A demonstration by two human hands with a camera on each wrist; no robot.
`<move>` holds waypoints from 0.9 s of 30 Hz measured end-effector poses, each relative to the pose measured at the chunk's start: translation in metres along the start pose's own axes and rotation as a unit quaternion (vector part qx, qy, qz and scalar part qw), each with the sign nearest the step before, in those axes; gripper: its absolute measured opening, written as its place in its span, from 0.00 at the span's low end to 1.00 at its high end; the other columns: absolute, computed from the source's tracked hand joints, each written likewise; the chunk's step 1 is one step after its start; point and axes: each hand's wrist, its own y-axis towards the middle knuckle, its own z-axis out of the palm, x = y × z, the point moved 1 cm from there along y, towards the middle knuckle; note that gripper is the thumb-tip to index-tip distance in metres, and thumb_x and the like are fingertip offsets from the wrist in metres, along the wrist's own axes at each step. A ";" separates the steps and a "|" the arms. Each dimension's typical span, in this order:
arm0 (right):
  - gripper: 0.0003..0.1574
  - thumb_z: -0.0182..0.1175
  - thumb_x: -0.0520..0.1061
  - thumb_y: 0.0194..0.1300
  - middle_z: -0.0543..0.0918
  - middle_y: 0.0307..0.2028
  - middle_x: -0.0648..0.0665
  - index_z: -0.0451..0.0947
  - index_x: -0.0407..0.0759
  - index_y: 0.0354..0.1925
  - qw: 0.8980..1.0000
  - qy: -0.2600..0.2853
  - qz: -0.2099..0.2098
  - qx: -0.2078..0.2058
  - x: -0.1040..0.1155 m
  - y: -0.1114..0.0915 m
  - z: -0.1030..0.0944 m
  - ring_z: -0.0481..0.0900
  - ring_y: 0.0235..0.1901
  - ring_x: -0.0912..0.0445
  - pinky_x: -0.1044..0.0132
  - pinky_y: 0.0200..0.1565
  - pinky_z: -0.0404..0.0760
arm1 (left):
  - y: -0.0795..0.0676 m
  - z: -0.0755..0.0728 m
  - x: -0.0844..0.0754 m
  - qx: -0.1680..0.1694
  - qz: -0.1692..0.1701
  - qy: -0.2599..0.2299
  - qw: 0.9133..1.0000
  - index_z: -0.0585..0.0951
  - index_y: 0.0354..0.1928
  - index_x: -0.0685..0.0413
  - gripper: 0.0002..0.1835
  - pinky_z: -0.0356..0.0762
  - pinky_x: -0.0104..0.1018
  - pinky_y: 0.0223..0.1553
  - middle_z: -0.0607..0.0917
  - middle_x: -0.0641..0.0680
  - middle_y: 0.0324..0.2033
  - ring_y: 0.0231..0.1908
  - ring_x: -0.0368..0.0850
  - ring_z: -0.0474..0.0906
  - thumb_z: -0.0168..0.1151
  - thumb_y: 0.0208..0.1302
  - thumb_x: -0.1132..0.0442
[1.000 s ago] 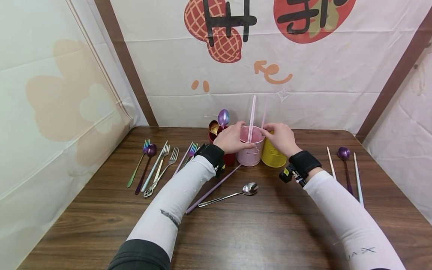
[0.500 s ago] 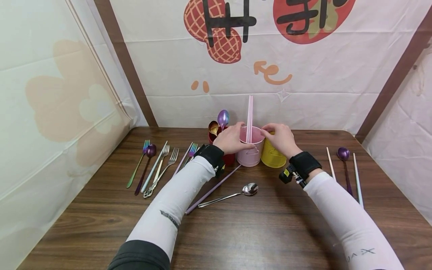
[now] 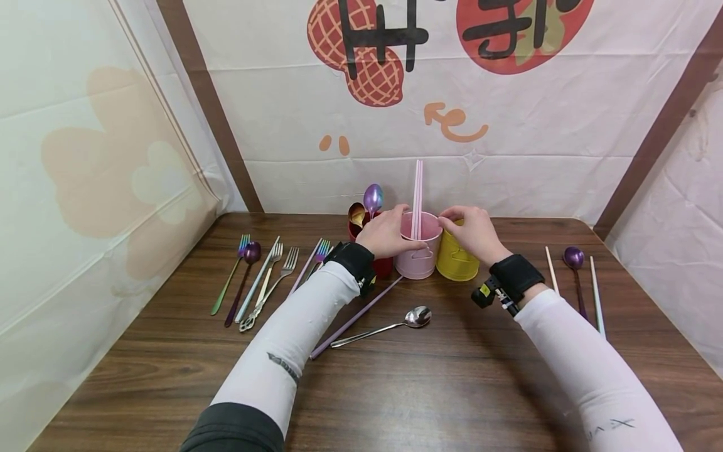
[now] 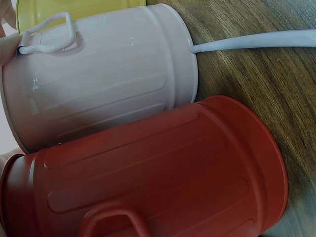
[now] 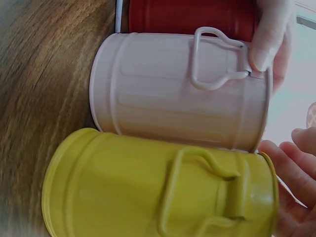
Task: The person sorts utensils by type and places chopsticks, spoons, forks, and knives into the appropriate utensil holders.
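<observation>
A small pink metal bucket [image 3: 417, 262] stands between a red bucket [image 3: 384, 269] and a yellow bucket [image 3: 456, 262]. Pink chopsticks [image 3: 417, 194] lean together inside it, tips up. My left hand [image 3: 388, 233] grips the pink bucket's rim; its thumb [image 5: 261, 57] presses beside the handle in the right wrist view. My right hand [image 3: 470, 233] hovers at the rims of the pink and yellow buckets with fingers loosely bent and nothing between them. In the red bucket stand a purple-blue spoon [image 3: 373, 199] and a gold spoon [image 3: 357, 215], partly behind my left hand.
A lilac chopstick [image 3: 361, 312] and a silver spoon [image 3: 418, 316] lie before the buckets. Forks [image 3: 289, 260], a purple spoon [image 3: 252, 252] and chopsticks lie at left. Another purple spoon [image 3: 573, 256] lies between two chopsticks at right. A printed curtain [image 3: 508, 176] hangs behind.
My right hand has let go of a pink chopstick, which now leans with the others in the pink bucket. The right forearm has shifted slightly right; the left hand stays on the rim.
</observation>
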 end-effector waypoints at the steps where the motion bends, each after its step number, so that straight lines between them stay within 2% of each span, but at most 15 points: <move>1: 0.14 0.59 0.44 0.70 0.85 0.41 0.37 0.82 0.35 0.46 1.000 -0.001 -0.002 -0.001 0.000 -0.001 -0.002 0.79 0.44 0.45 0.51 0.47 0.76 | 0.000 0.000 0.000 -0.001 -0.001 0.001 1.000 0.62 0.68 0.52 0.50 0.79 0.43 0.46 0.78 0.53 0.53 0.50 0.46 0.76 0.66 0.50 0.31; 6: 0.14 0.59 0.45 0.70 0.85 0.42 0.37 0.82 0.35 0.46 1.000 -0.002 -0.005 -0.016 -0.004 -0.008 -0.017 0.79 0.46 0.44 0.49 0.49 0.75 | -0.001 0.001 0.000 -0.006 -0.003 0.005 1.000 0.62 0.68 0.51 0.50 0.78 0.43 0.47 0.78 0.53 0.54 0.51 0.46 0.76 0.67 0.49 0.31; 10: 0.14 0.60 0.43 0.69 0.85 0.40 0.36 0.82 0.33 0.45 0.998 -0.013 -0.019 -0.055 -0.013 -0.016 -0.036 0.80 0.43 0.44 0.49 0.46 0.76 | -0.001 0.002 0.000 -0.007 -0.005 0.009 1.000 0.62 0.68 0.51 0.51 0.78 0.44 0.47 0.78 0.53 0.54 0.51 0.46 0.76 0.67 0.49 0.30; 12: 0.14 0.60 0.43 0.69 0.85 0.39 0.35 0.82 0.32 0.45 0.996 -0.023 -0.020 -0.083 -0.023 -0.021 -0.049 0.81 0.40 0.46 0.54 0.43 0.77 | -0.001 0.003 -0.001 -0.007 -0.005 0.011 1.000 0.62 0.68 0.51 0.51 0.78 0.44 0.47 0.78 0.53 0.54 0.52 0.46 0.76 0.66 0.49 0.30; 16: 0.15 0.59 0.43 0.69 0.85 0.36 0.33 0.81 0.31 0.45 0.990 -0.037 0.011 -0.132 -0.048 -0.034 -0.077 0.78 0.30 0.61 0.70 0.34 0.71 | -0.002 0.002 -0.002 -0.006 -0.008 0.014 1.000 0.62 0.69 0.51 0.51 0.78 0.44 0.48 0.78 0.54 0.55 0.53 0.47 0.75 0.66 0.49 0.30; 18: 0.16 0.58 0.44 0.70 0.85 0.35 0.33 0.80 0.30 0.45 0.988 -0.051 0.035 -0.139 -0.061 -0.042 -0.089 0.78 0.28 0.62 0.72 0.31 0.69 | -0.002 0.001 -0.002 -0.005 -0.008 0.013 1.000 0.62 0.69 0.51 0.51 0.78 0.44 0.48 0.78 0.54 0.55 0.53 0.47 0.75 0.66 0.49 0.30; 20: 0.19 0.56 0.47 0.71 0.84 0.36 0.31 0.78 0.30 0.46 0.987 -0.077 0.063 -0.127 -0.075 -0.052 -0.098 0.80 0.31 0.56 0.67 0.33 0.70 | -0.002 0.000 -0.003 -0.004 -0.007 0.011 1.000 0.62 0.69 0.51 0.51 0.78 0.44 0.48 0.78 0.54 0.55 0.53 0.47 0.75 0.66 0.50 0.30; 24: 0.28 0.54 0.54 0.71 0.82 0.40 0.28 0.73 0.28 0.50 0.983 -0.128 0.125 -0.046 -0.098 -0.072 -0.110 0.79 0.39 0.36 0.48 0.37 0.73 | -0.001 0.000 -0.002 -0.004 -0.003 0.011 1.000 0.62 0.69 0.51 0.51 0.78 0.44 0.47 0.78 0.54 0.55 0.52 0.47 0.76 0.66 0.50 0.30; 27: 0.31 0.55 0.56 0.70 0.81 0.37 0.29 0.72 0.26 0.48 0.973 -0.157 0.160 0.043 -0.112 -0.082 -0.115 0.78 0.37 0.37 0.45 0.36 0.73 | -0.001 -0.001 -0.001 -0.006 0.000 0.010 1.000 0.63 0.68 0.52 0.50 0.79 0.44 0.46 0.78 0.54 0.54 0.51 0.47 0.76 0.66 0.50 0.30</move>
